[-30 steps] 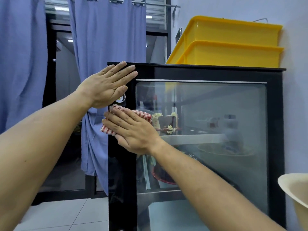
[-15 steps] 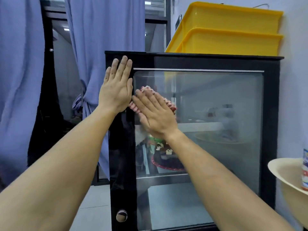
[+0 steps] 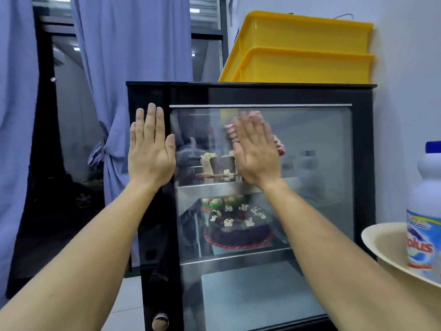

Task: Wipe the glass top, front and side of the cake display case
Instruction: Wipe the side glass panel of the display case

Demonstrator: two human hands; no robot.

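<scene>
While behind glass (image 3: pixel 310 163), shelved cake (image 3: pixel 238 229).

We see even, bright indoor light; reflections veil the display case (image 3: pixel 310 163) glass, the right hand (image 3: pixel 256 154) upon it is motion-blurred, and edges beside it bow.

the left hand (image 3: pixel 150 156) lies flat, fingers straight and together, on the black left frame of the black-framed glass cake display case (image 3: pixel 361 149). the right hand (image 3: pixel 254 156), blurred, presses a red-and-white checked cloth (image 3: pixel 278 146) against the upper front glass. inside, a dark chocolate cake (image 3: pixel 238 229) sits on the lower shelf. two stacked yellow plastic tubs (image 3: pixel 303 50) rest on top.
</scene>
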